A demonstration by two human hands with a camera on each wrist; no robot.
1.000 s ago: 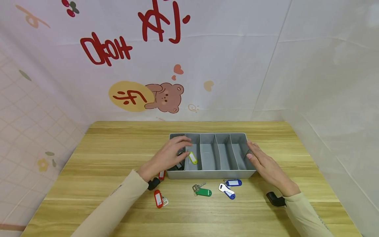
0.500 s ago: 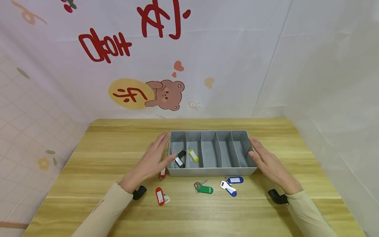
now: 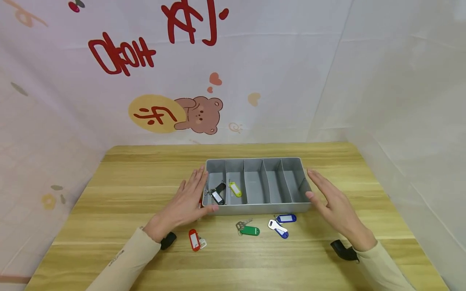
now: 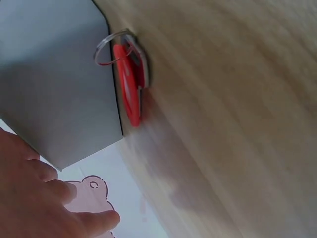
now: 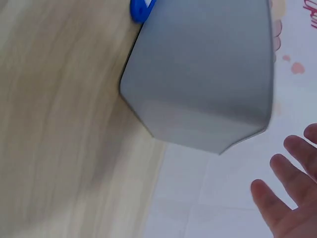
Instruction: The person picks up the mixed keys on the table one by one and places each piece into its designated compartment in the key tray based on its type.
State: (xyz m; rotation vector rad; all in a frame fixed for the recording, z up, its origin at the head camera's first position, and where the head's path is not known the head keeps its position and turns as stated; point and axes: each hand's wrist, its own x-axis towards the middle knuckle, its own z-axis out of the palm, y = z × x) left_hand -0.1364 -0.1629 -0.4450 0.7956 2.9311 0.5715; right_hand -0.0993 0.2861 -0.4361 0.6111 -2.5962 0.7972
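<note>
A long grey tray (image 3: 255, 209) with several compartments stands on the table. My left hand (image 3: 180, 206) lies along its left end in the head view, fingers straight, thumb over the front left corner. My right hand (image 3: 336, 208) is held open beside the right end, a small gap from it. The leftmost compartment holds black key tags (image 3: 217, 197); the one beside it holds a yellow key tag (image 3: 235, 189). Another red key tag (image 4: 127, 87) leans by the tray wall in the left wrist view, mostly hidden by my left hand in the head view.
In front of the tray lie a red key tag (image 3: 194, 240), a green key tag (image 3: 250, 230) with keys, and two blue key tags (image 3: 287, 218) with a silver key (image 3: 276, 226). A printed white cloth (image 3: 276, 81) hangs behind the table.
My left hand has moved left from above the two left compartments to the tray's left end. The right hand has drawn slightly away from the right end. The head view has shifted a little.
</note>
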